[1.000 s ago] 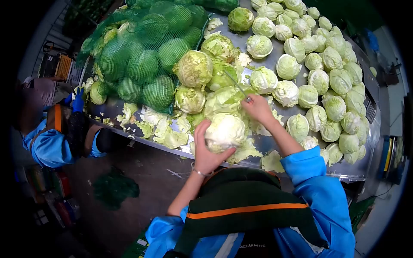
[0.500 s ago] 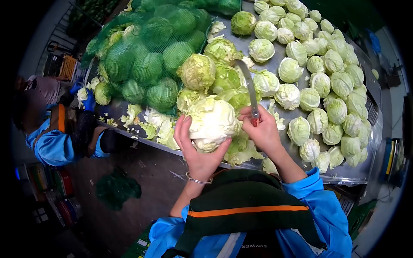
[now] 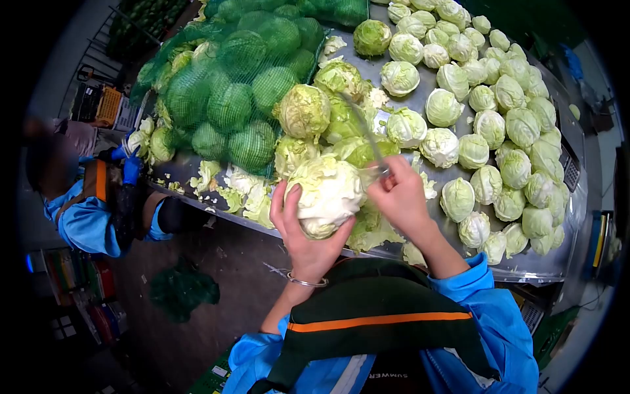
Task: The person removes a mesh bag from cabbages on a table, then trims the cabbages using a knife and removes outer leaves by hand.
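A pale, partly peeled cabbage [image 3: 326, 197] rests in my left hand [image 3: 307, 240], whose fingers and thumb wrap round its near side. Close by on the right, my right hand [image 3: 399, 195] is closed on a knife [image 3: 369, 131] with a long curved blade. The blade points up and away from me and is smeared by motion. A pale leaf edge reaches from the cabbage toward my right fingers; whether they pinch it I cannot tell. Beyond the held cabbage lie untrimmed cabbages [image 3: 304, 111] and loose outer leaves [image 3: 373, 231].
Green net sacks of cabbages [image 3: 230, 98] fill the left of the metal table [image 3: 426, 88]. Many pale cabbages [image 3: 508, 134] crowd its right side. Leaf scraps [image 3: 246, 194] lie along the front edge. A co-worker [image 3: 82, 210] in blue gloves stands at left. Green netting [image 3: 184, 289] lies on the floor.
My right hand has turned and the knife blade has swung left, now blurred. A leaf edge shows between the cabbage and my right hand. My left hand keeps its hold.
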Available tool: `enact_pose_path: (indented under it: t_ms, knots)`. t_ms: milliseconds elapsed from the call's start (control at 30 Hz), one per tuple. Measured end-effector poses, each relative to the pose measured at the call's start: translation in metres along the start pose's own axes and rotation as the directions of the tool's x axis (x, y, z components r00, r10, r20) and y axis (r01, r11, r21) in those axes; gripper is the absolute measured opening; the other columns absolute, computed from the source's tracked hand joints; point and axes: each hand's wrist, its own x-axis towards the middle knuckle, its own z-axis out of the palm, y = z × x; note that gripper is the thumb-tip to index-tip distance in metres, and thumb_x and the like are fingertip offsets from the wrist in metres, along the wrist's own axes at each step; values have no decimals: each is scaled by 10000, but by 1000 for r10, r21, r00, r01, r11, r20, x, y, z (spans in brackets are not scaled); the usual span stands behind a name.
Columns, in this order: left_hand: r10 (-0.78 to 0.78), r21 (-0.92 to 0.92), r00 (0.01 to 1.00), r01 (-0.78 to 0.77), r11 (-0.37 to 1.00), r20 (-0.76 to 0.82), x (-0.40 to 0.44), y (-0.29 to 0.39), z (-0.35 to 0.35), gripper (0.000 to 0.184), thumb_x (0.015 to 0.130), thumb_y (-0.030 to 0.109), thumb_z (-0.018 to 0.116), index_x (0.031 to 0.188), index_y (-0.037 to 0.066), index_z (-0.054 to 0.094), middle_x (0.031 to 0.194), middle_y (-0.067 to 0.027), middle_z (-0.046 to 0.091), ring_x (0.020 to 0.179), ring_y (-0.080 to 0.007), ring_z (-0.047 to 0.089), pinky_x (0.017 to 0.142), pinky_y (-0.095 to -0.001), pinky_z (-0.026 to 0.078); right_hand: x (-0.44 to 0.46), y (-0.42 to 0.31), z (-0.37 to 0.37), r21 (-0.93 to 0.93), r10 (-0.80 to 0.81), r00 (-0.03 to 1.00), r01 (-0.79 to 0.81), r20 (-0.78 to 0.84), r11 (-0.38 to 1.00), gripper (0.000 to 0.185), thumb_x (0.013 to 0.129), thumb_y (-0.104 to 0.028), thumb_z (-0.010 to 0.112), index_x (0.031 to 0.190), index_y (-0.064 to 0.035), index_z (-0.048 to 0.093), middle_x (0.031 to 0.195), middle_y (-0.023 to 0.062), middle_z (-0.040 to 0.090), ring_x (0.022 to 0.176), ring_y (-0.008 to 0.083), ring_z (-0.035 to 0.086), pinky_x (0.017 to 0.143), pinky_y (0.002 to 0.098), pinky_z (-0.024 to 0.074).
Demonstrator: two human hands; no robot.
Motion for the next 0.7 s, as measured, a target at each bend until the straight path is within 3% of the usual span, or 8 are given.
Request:
enact_pose_path:
  t_ms: [67,200,333,367,467,533,600,700]
  knots:
    - [-166,-210,985,172,963,45,-5,-11,-4,940,563,114,853,1342,57,330,1329,-201,360,1235,-319,386,1021,-429,344,12,13,-5,84,143,990,-144,18,986,314,729,-82,616,1035,-15,595,681,26,482,552,95,461,524,271,438]
    - [-438,-775,847,485,405,302,2,-10,-11,1039,554,90,842,1396,26,235,1312,-167,412,1192,-278,456,1006,-378,393,26,28,-7,324,252,946,-309,206,894,371,801,-187,641,1142,-62,569,623,-33,429,468,61,432,411,224,390]
    - [46,-649,922,234,724,384,25,-23,-24,1105,543,143,874,1426,48,215,1421,-160,316,1256,-274,410,1040,-397,362,19,-8,-18,561,102,867,-401,488,724,526,823,-326,682,1266,-104,505,678,-20,519,436,48,460,385,197,379]
    - [175,-457,907,22,889,384,38,-20,-31,1092,555,121,869,1427,46,217,1458,-144,267,1276,-267,390,1027,-408,382,23,-8,-17,588,57,868,-382,494,713,523,821,-318,684,1259,-94,506,694,-9,542,435,48,460,384,194,377]
    - [-177,-375,953,261,889,244,20,-34,-26,1075,565,57,847,1430,53,208,1455,-156,259,1285,-280,376,1008,-407,409,21,-16,-12,639,118,945,-294,304,711,476,799,-246,717,1167,-14,525,711,16,585,436,52,470,376,192,366]
    - [-386,-782,877,447,433,288,8,4,-5,1067,607,-20,787,1436,50,119,1393,-172,313,1244,-289,409,974,-388,435,6,-6,3,597,240,953,-302,183,743,396,796,-213,728,1092,-19,548,662,-8,551,438,53,474,377,193,362]
    - [-371,-539,916,391,746,152,-5,-10,14,1049,638,-13,773,1435,38,93,1368,-162,328,1209,-254,427,974,-352,417,-12,-2,23,529,202,974,-227,107,818,272,803,-201,725,892,-26,537,598,-39,478,448,42,450,377,192,357]
    - [-472,-695,863,452,560,180,-3,-19,13,1021,657,38,790,1426,30,118,1338,-160,352,1180,-233,440,973,-333,404,-9,5,21,508,217,972,-234,93,829,280,805,-197,718,936,-18,547,623,-28,483,459,45,445,395,201,356]
